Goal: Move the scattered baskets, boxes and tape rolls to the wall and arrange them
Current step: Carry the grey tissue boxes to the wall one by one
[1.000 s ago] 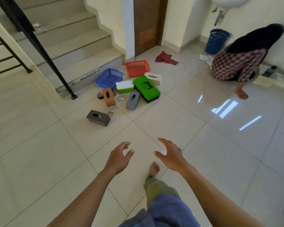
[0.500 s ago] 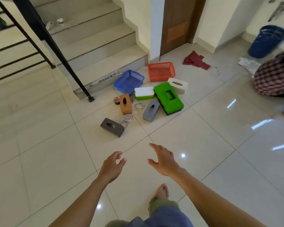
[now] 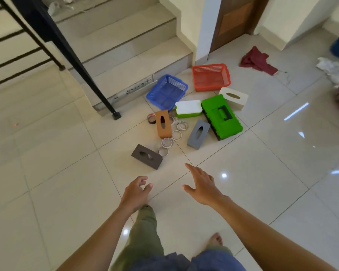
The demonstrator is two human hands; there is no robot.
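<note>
1. Left hand [image 3: 135,190]: held out over the tiled floor [image 3: 57,192] on the near side of the pile. Fingers loosely curled and a little apart, nothing in them.
2. Right hand [image 3: 203,187]: just right of the left hand, palm down. Fingers straight, thumb spread wide, holding nothing.
3. Nearest item: dark brown tissue box [image 3: 146,156], lying flat just beyond the left hand and apart from both hands.
4. Clear tape rolls [image 3: 167,142]: several rings lying flat between the dark brown box, a tan tissue box [image 3: 163,124] standing on end, and a grey tissue box [image 3: 198,134] to the right. A dark tape roll [image 3: 151,118] sits just left of the tan box; contact cannot be told.
5. Green toolbox [image 3: 221,116]: right of the grey box. White-lidded green box [image 3: 188,108] just beside its far left corner; white tissue box [image 3: 233,98] at its far end.
6. Blue basket [image 3: 167,91] and red basket [image 3: 210,77]: farthest of the pile, the blue one at the foot of the bottom stair step [image 3: 125,75], the red one to its right.
7. Also noted: black railing post [image 3: 67,51] at left; dark red cloth [image 3: 256,60] on the floor, far right.
</note>
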